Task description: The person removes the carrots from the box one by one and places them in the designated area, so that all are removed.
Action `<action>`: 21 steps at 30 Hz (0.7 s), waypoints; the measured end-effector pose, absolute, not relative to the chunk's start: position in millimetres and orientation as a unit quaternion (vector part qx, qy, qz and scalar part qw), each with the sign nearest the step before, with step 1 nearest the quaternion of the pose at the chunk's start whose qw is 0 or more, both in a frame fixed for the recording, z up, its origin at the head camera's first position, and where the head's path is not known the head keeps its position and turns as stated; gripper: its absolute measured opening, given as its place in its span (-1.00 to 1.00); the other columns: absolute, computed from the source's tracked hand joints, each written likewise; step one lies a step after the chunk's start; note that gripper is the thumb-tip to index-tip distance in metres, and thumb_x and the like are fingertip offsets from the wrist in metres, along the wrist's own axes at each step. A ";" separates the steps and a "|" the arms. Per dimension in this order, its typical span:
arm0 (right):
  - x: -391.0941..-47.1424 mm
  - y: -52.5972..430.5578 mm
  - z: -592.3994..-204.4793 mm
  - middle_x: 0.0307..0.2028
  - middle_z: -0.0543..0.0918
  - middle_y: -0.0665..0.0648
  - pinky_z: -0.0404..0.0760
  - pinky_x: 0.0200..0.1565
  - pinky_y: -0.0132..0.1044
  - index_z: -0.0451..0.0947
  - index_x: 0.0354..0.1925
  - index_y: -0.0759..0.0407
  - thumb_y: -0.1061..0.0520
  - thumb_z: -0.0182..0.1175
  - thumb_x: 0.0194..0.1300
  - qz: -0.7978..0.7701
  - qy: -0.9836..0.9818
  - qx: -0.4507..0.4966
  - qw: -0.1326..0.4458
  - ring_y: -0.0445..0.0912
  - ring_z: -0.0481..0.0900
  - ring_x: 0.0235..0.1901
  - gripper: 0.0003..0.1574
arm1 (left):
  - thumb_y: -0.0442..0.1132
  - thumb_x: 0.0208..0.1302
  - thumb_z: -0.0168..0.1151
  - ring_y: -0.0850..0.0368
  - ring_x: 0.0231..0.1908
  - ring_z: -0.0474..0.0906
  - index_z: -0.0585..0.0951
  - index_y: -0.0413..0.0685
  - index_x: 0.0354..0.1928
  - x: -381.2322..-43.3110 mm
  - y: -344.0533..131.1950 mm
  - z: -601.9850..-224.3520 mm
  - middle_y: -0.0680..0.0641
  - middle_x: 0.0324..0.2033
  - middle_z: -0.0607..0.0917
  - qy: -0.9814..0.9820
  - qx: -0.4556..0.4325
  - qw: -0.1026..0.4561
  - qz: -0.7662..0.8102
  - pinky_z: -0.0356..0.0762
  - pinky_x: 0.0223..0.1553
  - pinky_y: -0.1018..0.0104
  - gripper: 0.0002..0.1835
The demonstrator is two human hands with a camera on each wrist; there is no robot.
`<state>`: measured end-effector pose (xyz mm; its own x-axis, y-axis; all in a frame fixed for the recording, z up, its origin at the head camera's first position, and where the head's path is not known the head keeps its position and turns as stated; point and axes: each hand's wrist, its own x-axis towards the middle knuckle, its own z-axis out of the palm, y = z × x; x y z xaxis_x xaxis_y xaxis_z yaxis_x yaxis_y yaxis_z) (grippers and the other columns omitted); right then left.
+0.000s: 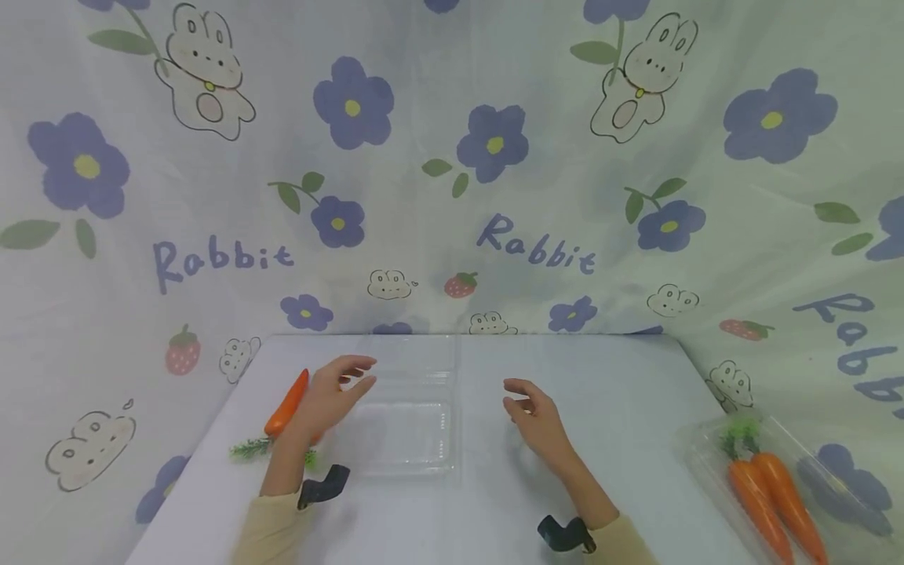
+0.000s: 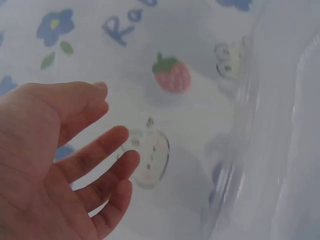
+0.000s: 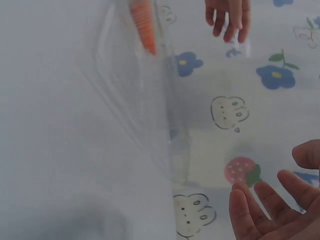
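Observation:
My left hand is over the left side of a transparent plastic box, fingers loosely bent and nothing in them. The box lies with its lid folded back. Under and beside the left forearm, an orange carrot with green leaves lies on the table; another orange piece is mostly hidden by the wrist. To the right of the box my right hand hangs over the table, its fingers relaxed and holding nothing. The left wrist view shows the left hand with fingers apart, beside the plastic edge.
At the right edge of the white table a second transparent box holds two carrots with green tops. A cloth printed with rabbits and flowers stands behind and at both sides.

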<state>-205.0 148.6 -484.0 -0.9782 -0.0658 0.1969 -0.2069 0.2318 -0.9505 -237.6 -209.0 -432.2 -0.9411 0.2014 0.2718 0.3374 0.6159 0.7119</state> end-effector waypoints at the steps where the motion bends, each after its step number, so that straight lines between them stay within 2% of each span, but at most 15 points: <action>1: -202.6 155.4 -478.1 0.10 0.57 0.08 0.62 -0.15 -0.28 0.51 0.16 0.09 0.14 0.19 0.39 0.605 -0.789 0.086 0.061 0.01 0.61 -0.09 -0.62 | -0.15 0.34 0.26 -0.06 -0.01 0.53 0.58 -0.06 0.13 -237.9 -200.1 -429.9 -0.09 0.02 0.62 -0.894 -0.156 0.076 -0.413 0.49 0.06 -0.09 -0.64; 4: -194.7 176.9 -463.2 0.07 0.59 0.03 0.59 -0.13 -0.29 0.54 0.13 0.05 0.13 0.19 0.39 0.575 -0.809 0.088 0.080 -0.09 0.60 -0.09 -0.65 | -0.17 0.33 0.27 0.01 -0.02 0.54 0.58 -0.03 0.12 -239.6 -173.7 -423.9 -0.05 0.01 0.63 -0.887 -0.178 0.059 -0.422 0.49 0.07 -0.05 -0.66; 9: -178.1 210.6 -446.5 0.04 0.62 0.02 0.57 -0.15 -0.32 0.55 0.10 0.09 0.13 0.18 0.40 0.537 -0.829 0.090 0.128 -0.13 0.59 -0.08 -0.68 | -0.21 0.33 0.27 0.07 -0.06 0.55 0.60 -0.02 0.09 -246.3 -131.8 -420.3 0.02 -0.02 0.64 -0.872 -0.230 0.050 -0.430 0.52 0.03 -0.02 -0.69; 16: -152.3 258.2 -440.4 -0.04 0.66 0.08 0.51 -0.18 -0.53 0.58 0.05 0.15 0.18 0.17 0.40 0.468 -0.855 0.075 0.209 -0.27 0.57 -0.12 -0.72 | -0.25 0.34 0.25 0.07 -0.06 0.56 0.61 -0.03 0.08 -253.5 -69.4 -418.9 0.05 -0.04 0.64 -0.850 -0.291 0.026 -0.439 0.52 -0.01 -0.01 -0.71; 19: -137.1 280.5 -436.8 -0.06 0.66 0.11 0.46 -0.17 -0.62 0.58 0.05 0.16 0.15 0.16 0.41 0.433 -0.873 0.031 0.222 -0.40 0.52 -0.15 -0.72 | -0.23 0.36 0.22 0.14 -0.05 0.56 0.60 -0.01 0.09 -255.5 -40.5 -419.3 0.07 -0.02 0.63 -0.844 -0.319 0.005 -0.431 0.52 0.00 0.11 -0.72; 21: -126.5 295.0 -435.7 -0.10 0.66 0.00 0.44 -0.18 -0.65 0.58 0.05 0.19 0.14 0.16 0.41 0.425 -0.877 -0.006 0.224 -0.47 0.49 -0.18 -0.70 | -0.22 0.38 0.20 0.19 -0.06 0.56 0.60 0.00 0.09 -257.0 -21.4 -419.9 0.08 -0.02 0.63 -0.837 -0.338 -0.011 -0.430 0.52 0.01 0.19 -0.73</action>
